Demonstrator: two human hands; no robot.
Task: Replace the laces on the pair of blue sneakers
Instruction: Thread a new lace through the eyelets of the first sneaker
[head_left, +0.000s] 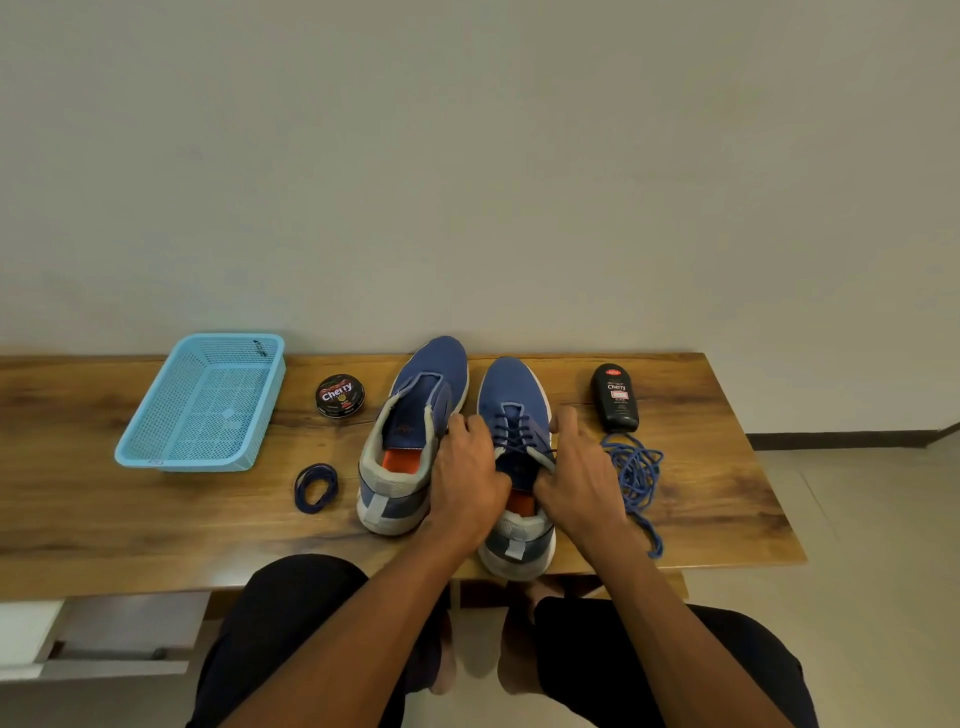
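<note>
Just right of the frame's centre, the laced sneaker (514, 415) stands on the wooden table (78, 499). The left hand (467, 486) and right hand (579, 480) flank its opening, fingers curled, each pinching the dark lace (517, 434). The unlaced sneaker (415, 421) sits just left. A coiled lace (316, 488) lies lower left, a tangled lace (636, 475) right. The blue basket (171, 452), left, holds nothing visible.
</note>
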